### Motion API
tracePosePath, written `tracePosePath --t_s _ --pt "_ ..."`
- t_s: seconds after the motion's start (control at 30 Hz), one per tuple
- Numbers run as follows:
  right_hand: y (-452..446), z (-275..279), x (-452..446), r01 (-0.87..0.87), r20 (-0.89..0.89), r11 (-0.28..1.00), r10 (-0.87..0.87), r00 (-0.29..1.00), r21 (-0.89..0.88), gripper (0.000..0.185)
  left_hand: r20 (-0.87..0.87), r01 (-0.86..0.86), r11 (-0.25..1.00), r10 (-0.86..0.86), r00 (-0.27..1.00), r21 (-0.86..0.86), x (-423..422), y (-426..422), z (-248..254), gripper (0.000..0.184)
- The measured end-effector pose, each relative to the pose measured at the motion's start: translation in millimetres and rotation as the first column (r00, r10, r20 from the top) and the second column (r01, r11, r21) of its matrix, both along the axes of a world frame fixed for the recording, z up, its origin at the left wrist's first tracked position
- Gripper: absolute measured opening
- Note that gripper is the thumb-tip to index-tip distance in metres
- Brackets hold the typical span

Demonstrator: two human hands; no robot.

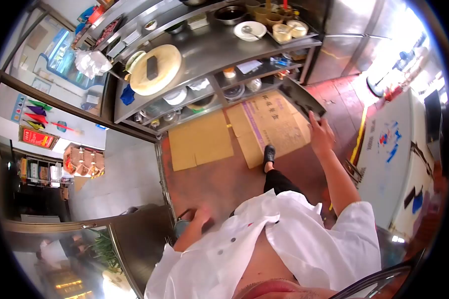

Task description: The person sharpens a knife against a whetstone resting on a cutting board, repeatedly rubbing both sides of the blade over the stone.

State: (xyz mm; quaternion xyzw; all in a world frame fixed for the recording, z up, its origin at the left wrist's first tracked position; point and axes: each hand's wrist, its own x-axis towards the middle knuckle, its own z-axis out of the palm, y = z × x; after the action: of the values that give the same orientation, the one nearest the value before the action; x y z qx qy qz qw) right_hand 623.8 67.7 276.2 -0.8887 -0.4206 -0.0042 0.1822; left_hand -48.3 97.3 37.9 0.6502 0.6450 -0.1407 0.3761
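Note:
My right hand (pixel 322 133) is at the near end of a long, dark, flat metal piece (pixel 302 97), its fingers closed on the edge. That piece slants up beside the counter's lower shelves. Low on the left, my left hand (pixel 201 217) is smeared by motion, next to a grey round object with a thin handle (pixel 181 227); whether it grips this is unclear. Both forearms are bare below white sleeves.
Flattened cardboard (pixel 279 122) lies on the red floor under my foot. A steel counter (pixel 204 50) holds a round board (pixel 170 70) with a dark block, plates and bowls. A white chest (pixel 384 159) stands right; a glass-fronted case is lower left.

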Motion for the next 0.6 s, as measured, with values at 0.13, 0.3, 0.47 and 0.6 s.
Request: tracePosePath --t_s 0.13,0.3,0.47,0.6 --pt "193 11 2 -0.323 0.072 0.946 0.32 0.945 0.041 0.051 -0.13 0.648 0.756 -0.655 0.745 -0.095 33 33 9 0.027" --pt "407 15 -46 -0.589 -0.003 0.802 0.591 0.806 -0.097 0.052 -0.003 -0.172 0.955 0.176 0.984 -0.244 31 12 34 0.025" --pt "565 31 -117 -0.768 0.019 0.638 0.77 0.638 -0.048 0.051 0.044 -0.381 0.885 0.406 0.913 -0.266 40 63 33 0.023" --pt "653 11 -168 -0.774 -0.005 0.623 0.779 0.627 -0.117 0.053 0.07 -0.431 0.858 0.466 0.882 -0.279 21 136 8 0.022"
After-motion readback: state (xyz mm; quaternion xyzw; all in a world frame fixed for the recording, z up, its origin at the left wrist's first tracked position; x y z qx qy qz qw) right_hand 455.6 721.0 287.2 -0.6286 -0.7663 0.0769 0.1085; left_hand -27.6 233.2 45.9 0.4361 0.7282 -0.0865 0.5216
